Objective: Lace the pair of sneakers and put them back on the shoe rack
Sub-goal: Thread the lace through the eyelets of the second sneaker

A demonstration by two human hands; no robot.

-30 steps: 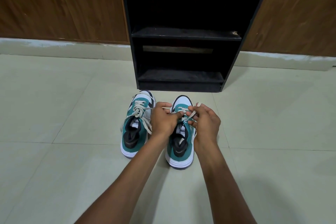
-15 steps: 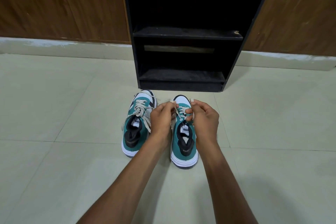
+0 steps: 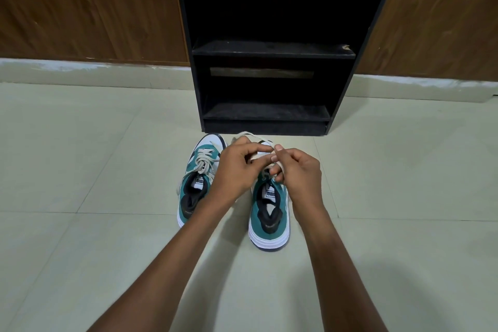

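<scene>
Two teal-and-white sneakers stand side by side on the tiled floor, toes toward the rack. The left sneaker (image 3: 198, 183) has its cream lace tied in a bow. Over the front of the right sneaker (image 3: 270, 207) my left hand (image 3: 237, 170) and my right hand (image 3: 299, 172) each pinch a part of its cream lace (image 3: 253, 135), which arcs in a loop above my fingers. My hands hide that shoe's toe and eyelets. The black shoe rack (image 3: 272, 54) stands just beyond, both shelves bare.
Brown wood panelling (image 3: 89, 8) runs along the wall on both sides of the rack, with a pale skirting strip (image 3: 80, 70) below. Light tiled floor (image 3: 80, 170) spreads around the shoes.
My hands have lifted and drawn slightly apart, pulling the right sneaker's lace up into a loop. The camera has moved closer to the shoes.
</scene>
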